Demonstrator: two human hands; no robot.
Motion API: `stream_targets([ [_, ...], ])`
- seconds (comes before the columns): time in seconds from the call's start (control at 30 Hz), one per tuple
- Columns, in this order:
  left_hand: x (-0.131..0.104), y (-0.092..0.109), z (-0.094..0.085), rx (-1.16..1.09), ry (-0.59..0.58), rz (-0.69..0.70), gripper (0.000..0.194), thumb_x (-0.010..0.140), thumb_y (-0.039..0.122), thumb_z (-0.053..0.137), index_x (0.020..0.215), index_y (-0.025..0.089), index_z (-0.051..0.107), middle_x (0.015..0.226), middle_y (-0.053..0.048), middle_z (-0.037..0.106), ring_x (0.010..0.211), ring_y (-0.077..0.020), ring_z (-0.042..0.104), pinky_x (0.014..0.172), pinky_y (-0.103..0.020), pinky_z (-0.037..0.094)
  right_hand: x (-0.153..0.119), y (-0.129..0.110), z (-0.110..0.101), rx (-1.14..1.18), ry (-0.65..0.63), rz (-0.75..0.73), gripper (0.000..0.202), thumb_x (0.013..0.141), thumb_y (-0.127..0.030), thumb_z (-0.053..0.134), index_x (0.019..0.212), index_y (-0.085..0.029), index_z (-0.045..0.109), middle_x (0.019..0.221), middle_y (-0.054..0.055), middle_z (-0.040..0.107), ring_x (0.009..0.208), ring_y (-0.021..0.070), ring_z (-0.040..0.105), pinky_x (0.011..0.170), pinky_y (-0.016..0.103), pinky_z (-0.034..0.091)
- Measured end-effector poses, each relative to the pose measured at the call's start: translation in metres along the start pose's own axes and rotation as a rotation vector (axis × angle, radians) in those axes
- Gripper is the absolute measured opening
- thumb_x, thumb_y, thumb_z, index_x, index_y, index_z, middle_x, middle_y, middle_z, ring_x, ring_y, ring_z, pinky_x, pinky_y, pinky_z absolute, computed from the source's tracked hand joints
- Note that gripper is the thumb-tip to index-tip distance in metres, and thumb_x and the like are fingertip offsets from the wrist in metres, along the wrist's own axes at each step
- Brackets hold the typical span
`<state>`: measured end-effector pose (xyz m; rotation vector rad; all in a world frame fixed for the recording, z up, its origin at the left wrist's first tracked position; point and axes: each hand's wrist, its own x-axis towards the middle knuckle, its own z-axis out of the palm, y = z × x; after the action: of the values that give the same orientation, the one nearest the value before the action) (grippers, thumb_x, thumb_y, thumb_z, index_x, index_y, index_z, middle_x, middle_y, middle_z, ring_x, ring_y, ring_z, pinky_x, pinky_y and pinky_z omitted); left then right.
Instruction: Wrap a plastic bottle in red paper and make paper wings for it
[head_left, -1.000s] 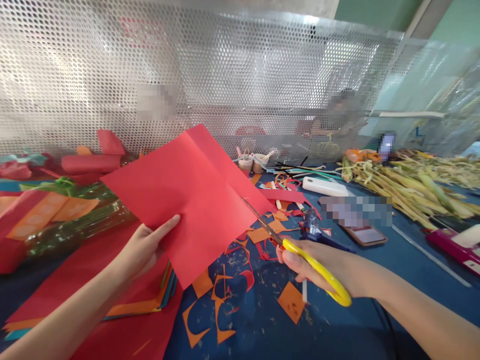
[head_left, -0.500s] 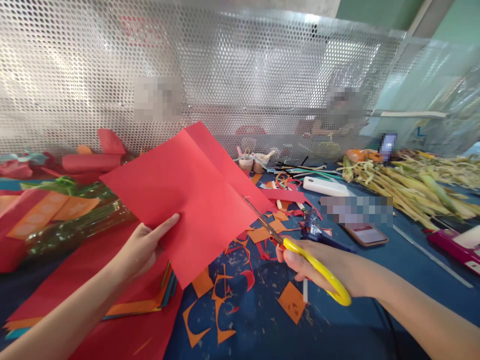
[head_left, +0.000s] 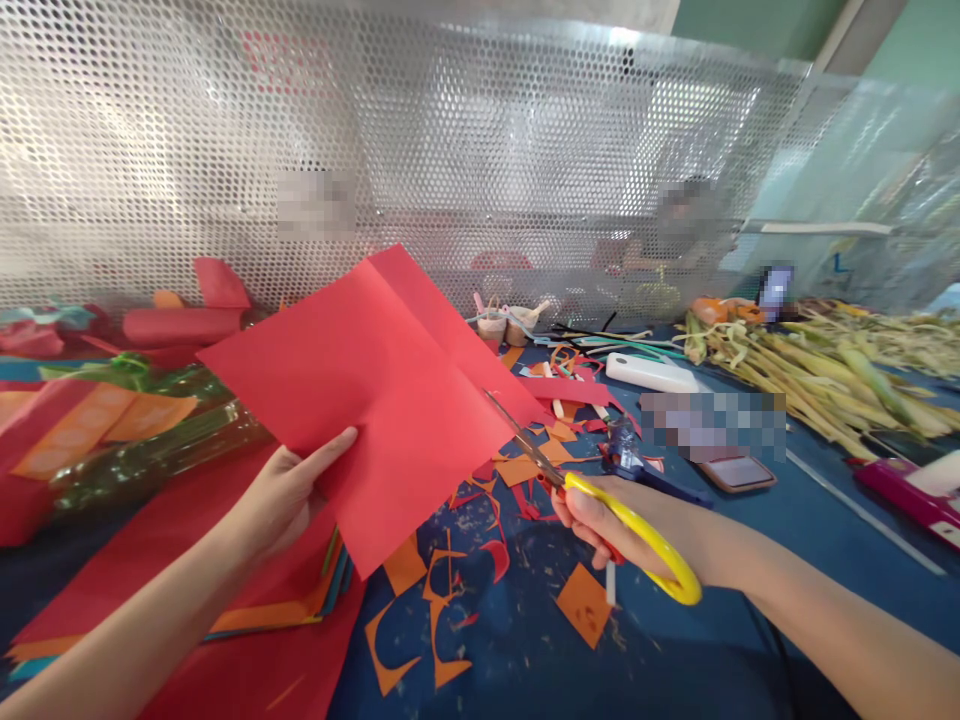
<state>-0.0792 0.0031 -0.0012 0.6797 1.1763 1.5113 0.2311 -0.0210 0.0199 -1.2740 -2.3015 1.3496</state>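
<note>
A large red paper sheet (head_left: 405, 390), creased near its upper corner, is held up over the table. My left hand (head_left: 296, 495) grips its lower left part, thumb on the front and the other fingers largely hidden behind. My right hand (head_left: 615, 520) is closed on the scissors (head_left: 637, 540), which have yellow and red handles. Their blades lie at the sheet's right side, pointing up and left. Orange paper scraps (head_left: 450, 640) and small red offcuts lie on the blue table (head_left: 525, 640) beneath.
Stacked coloured paper (head_left: 277, 610) lies lower left, near a green bottle (head_left: 172, 440). A blue glue gun (head_left: 645, 465), a phone (head_left: 739, 472) and dried husks (head_left: 810, 370) are on the right. A perforated screen (head_left: 487, 130) stands behind.
The red sheet's left and lower corners have shifted very slightly. My right hand and the scissor handles have risen a little. My left hand keeps its hold.
</note>
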Motion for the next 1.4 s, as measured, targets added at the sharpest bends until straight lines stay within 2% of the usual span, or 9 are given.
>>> stream_targets([
  [0.2,0.000,0.002,0.000,-0.019,-0.008,-0.003,0.055,0.040,0.025,0.091,0.092,0.024,0.073,0.087,0.004,0.078,0.066,-0.0152,0.073,0.056,-0.020,0.062,0.006,0.015,0.006,0.095,0.042,-0.002,0.054,0.089,-0.069,0.020,0.076,-0.020,0.040,0.066,-0.004,0.036,0.052,0.0088,0.039,0.051,0.024,0.043],
  [0.5,0.001,0.005,0.000,-0.051,0.014,-0.028,0.057,0.035,0.021,0.092,0.089,0.021,0.073,0.080,0.003,0.078,0.061,-0.0162,0.072,0.054,-0.022,0.062,0.015,0.021,0.013,0.157,0.092,-0.069,0.055,0.086,-0.072,0.020,0.073,-0.021,0.035,0.063,-0.006,0.033,0.047,0.0069,0.034,0.045,0.021,0.039],
  [0.73,0.000,0.004,0.001,-0.071,-0.011,-0.023,0.057,0.040,0.019,0.091,0.094,0.024,0.072,0.085,0.004,0.078,0.063,-0.0164,0.073,0.056,-0.022,0.062,0.018,0.023,0.015,0.171,0.113,-0.090,0.055,0.086,-0.072,0.021,0.070,-0.021,0.033,0.058,-0.008,0.028,0.043,0.0056,0.029,0.039,0.018,0.035],
  [1.03,0.001,0.005,0.001,-0.077,-0.009,-0.030,0.055,0.040,0.019,0.091,0.092,0.023,0.072,0.081,0.004,0.078,0.062,-0.0155,0.072,0.054,-0.021,0.062,0.021,0.025,0.017,0.173,0.151,-0.136,0.054,0.087,-0.071,0.023,0.068,-0.022,0.032,0.054,-0.009,0.029,0.038,0.0043,0.029,0.034,0.017,0.027],
  [1.2,0.002,0.003,-0.002,-0.080,-0.019,-0.019,0.052,0.044,0.019,0.090,0.093,0.022,0.072,0.083,0.003,0.078,0.063,-0.0160,0.073,0.055,-0.021,0.062,0.022,0.026,0.018,0.199,0.176,-0.109,0.054,0.085,-0.073,0.026,0.068,-0.022,0.031,0.052,-0.009,0.028,0.036,0.0042,0.028,0.031,0.016,0.027],
  [1.4,0.003,0.002,-0.002,-0.084,-0.016,-0.003,0.048,0.048,0.016,0.087,0.093,0.020,0.072,0.081,0.001,0.078,0.062,-0.0162,0.073,0.056,-0.021,0.062,0.022,0.020,0.018,0.198,0.200,-0.153,0.052,0.085,-0.072,0.030,0.069,-0.022,0.032,0.052,-0.010,0.024,0.037,0.0042,0.023,0.030,0.014,0.023],
])
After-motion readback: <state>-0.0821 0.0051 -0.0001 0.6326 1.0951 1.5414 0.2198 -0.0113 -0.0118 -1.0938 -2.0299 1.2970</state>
